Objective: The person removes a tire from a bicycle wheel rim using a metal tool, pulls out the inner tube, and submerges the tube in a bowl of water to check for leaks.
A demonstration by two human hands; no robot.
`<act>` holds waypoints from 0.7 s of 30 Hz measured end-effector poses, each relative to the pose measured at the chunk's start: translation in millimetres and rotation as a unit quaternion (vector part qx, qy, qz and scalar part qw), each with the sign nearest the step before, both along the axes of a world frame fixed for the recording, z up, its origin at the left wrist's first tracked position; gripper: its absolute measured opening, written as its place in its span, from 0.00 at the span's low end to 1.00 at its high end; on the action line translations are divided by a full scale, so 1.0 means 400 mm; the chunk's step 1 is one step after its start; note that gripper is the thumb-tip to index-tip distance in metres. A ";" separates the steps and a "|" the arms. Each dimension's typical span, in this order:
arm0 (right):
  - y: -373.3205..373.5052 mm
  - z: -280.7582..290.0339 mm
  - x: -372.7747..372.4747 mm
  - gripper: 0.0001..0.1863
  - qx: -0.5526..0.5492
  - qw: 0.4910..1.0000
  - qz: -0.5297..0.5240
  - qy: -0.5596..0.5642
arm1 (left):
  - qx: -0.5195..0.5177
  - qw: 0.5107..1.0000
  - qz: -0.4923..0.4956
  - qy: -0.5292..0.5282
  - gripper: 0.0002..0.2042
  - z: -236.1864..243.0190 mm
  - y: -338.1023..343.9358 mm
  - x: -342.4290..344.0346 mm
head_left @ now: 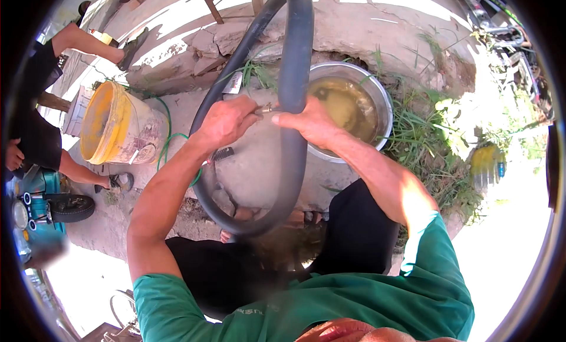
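Observation:
A large black inner tube (295,59) stands in a tall loop in front of me, its lower bend near my knees. My right hand (312,123) is wrapped around the tube's right side, thumb toward the middle. Between my hands is a small metal valve stem (266,108), which seems to come from the tube. My left hand (227,121) is closed with its fingertips at the stem's outer end; whether it holds a small cap or tool is hidden. Behind my right forearm sits a round metal basin (386,115) of murky water.
To the left, a yellow-rimmed, dirty bucket (138,127) lies tipped beside a thin green hose (169,133). A small black-and-red tool (221,154) lies below my left hand. A seated person's leg (88,43) and a wheel (71,207) are farther left. Grass (415,130) grows at right.

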State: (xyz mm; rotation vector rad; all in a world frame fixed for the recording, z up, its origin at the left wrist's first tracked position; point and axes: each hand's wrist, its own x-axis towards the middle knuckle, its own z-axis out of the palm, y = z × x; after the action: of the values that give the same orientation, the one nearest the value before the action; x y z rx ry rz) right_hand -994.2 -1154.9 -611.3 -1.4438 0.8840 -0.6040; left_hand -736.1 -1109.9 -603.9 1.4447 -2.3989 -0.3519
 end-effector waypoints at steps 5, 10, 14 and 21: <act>-0.042 0.017 -0.035 0.25 0.132 0.977 -0.068 -0.154 | -0.027 0.988 0.151 -0.015 0.14 0.017 -0.009 0.098; -0.048 0.016 -0.058 0.25 0.083 0.988 -0.047 -0.122 | -0.008 0.875 0.400 0.271 0.18 0.067 -0.026 0.333; -0.037 0.030 -0.040 0.25 0.060 0.991 -0.041 -0.112 | -0.167 0.814 0.437 0.344 0.19 0.175 0.038 0.510; -0.037 0.117 -0.078 0.26 -0.076 0.989 -0.027 -0.124 | -0.386 0.713 0.520 0.268 0.24 0.350 0.184 0.622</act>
State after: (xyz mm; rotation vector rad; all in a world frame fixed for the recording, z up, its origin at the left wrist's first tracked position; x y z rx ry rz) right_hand -1025.5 -1169.6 -564.6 -1.4466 0.6945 -0.8883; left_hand -487.4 -1036.4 -463.8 1.6295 -0.7914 0.4260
